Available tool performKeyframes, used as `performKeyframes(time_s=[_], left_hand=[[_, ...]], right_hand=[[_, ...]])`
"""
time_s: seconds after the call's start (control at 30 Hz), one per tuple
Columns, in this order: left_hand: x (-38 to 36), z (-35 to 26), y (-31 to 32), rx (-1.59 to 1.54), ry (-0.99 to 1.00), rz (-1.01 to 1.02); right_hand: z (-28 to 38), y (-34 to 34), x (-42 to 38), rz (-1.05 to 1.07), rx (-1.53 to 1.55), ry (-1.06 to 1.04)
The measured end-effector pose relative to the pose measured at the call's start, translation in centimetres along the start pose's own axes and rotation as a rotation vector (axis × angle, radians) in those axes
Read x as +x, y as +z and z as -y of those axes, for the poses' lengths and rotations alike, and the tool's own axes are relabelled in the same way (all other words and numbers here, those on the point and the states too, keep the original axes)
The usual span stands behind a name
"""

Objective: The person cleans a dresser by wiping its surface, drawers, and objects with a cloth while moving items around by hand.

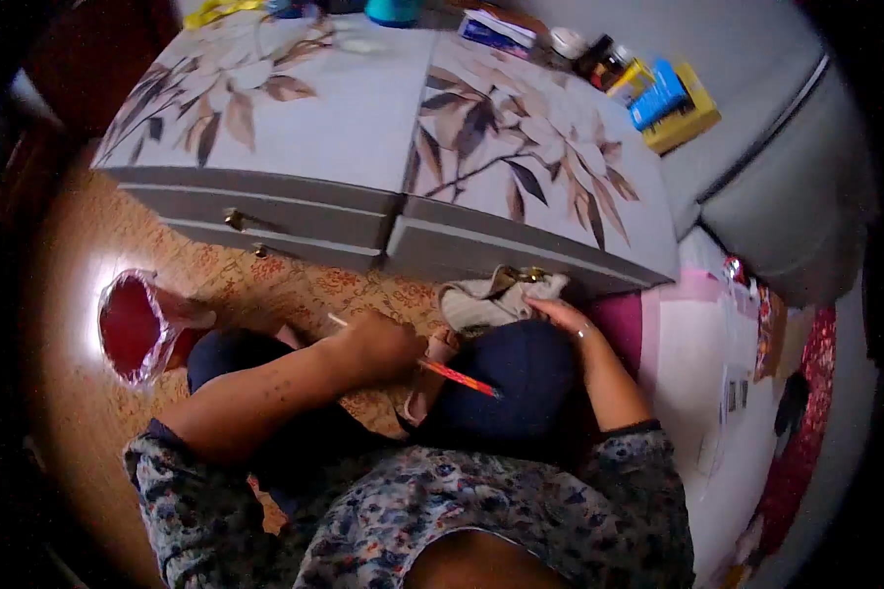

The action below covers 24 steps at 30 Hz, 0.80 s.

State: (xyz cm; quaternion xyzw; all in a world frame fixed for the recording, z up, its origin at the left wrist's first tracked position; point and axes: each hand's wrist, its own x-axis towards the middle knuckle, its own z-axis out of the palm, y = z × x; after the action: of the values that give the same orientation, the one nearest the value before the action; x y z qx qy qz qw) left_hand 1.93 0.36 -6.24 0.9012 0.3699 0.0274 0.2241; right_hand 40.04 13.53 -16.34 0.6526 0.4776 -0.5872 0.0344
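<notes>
My left hand (381, 344) is closed around a thin red patterned stick (460, 377), like a pencil or slim brush. Its pale thin end points away from me to the left, and its dark end slants back over my knee (521, 373). Beyond that knee, my right hand (563, 316) has its fingers at the edge of a pale grey, crumpled cloth (481, 304) and appears to grip it. Part of that hand's fingers is hidden. The cloth lies just below the drawer front, near a brass handle (530, 275).
A low drawer cabinet (363, 147) with a floral top stands ahead, bearing boxes (660, 94) and bottles at the far right. On the patterned floor at left is a red bucket-like container (133, 324) with a foil-like rim. To the right is a pale surface (692, 393).
</notes>
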Motion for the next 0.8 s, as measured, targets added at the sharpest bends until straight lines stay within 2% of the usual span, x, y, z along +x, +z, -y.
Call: performKeyframes(time_s=[0.03, 0.1, 0.13, 0.2, 0.33, 0.4, 0.47, 0.5, 0.53, 0.57, 0.63, 0.67, 0.7, 0.77, 0.8], left_hand=[[-0.3, 0.0, 0.4, 0.000, -0.028, -0.018], [-0.7, -0.1, 1.2, 0.050, -0.009, -0.067], [-0.9, 0.1, 1.3, 0.052, -0.033, -0.079], [-1.4, 0.4, 1.5, 0.054, 0.002, 0.054], [-1.5, -0.3, 1.0, 0.094, -0.015, 0.036], [-1.5, -0.8, 0.3, -0.019, 0.016, 0.044], [-1.2, -1.1, 0.2, -0.044, 0.035, -0.027], [-1.0, -1.4, -0.3, -0.035, 0.040, 0.050], [-1.1, -1.6, -0.3, -0.031, 0.047, 0.127], [-1.4, -1.3, 1.5, 0.050, 0.118, 0.071], [-2.0, -1.8, 1.3, 0.029, 0.104, 0.071], [-2.2, -2.0, 1.0, 0.018, 0.101, 0.083], [-2.1, -1.7, 1.5, 0.099, 0.156, 0.067], [-2.7, -1.3, 1.4, 0.018, 0.142, -0.003], [-3.1, -1.2, 1.2, -0.060, 0.147, -0.066]], right_hand=[[1.6, 0.3, -2.3, 0.013, -0.027, -0.014], [3.6, 0.9, -6.2, 0.121, 0.231, -0.105], [4.6, 1.4, -7.1, 0.135, 0.210, -0.115], [6.6, 2.8, -8.5, -0.094, 0.141, -0.359], [12.4, 6.8, -9.2, -0.160, 0.334, -0.539], [15.1, 9.9, -8.2, -0.207, 0.282, -0.683], [15.8, 11.9, -5.4, -0.231, 0.173, -0.765], [15.4, 12.8, -3.3, -0.429, -0.007, -0.783], [18.0, 14.7, -5.9, -0.378, -0.184, -0.849], [17.9, 16.1, -2.6, -0.471, -0.515, -1.140], [20.0, 19.6, -1.0, -0.362, -0.749, -1.318], [21.8, 21.1, -0.8, -0.161, -0.653, -1.212], [19.7, 21.5, 5.3, 0.112, -0.308, -1.085], [19.0, 23.5, 11.2, 0.388, 0.020, -0.926], [20.6, 26.1, 10.3, 0.374, 0.040, -0.943]])
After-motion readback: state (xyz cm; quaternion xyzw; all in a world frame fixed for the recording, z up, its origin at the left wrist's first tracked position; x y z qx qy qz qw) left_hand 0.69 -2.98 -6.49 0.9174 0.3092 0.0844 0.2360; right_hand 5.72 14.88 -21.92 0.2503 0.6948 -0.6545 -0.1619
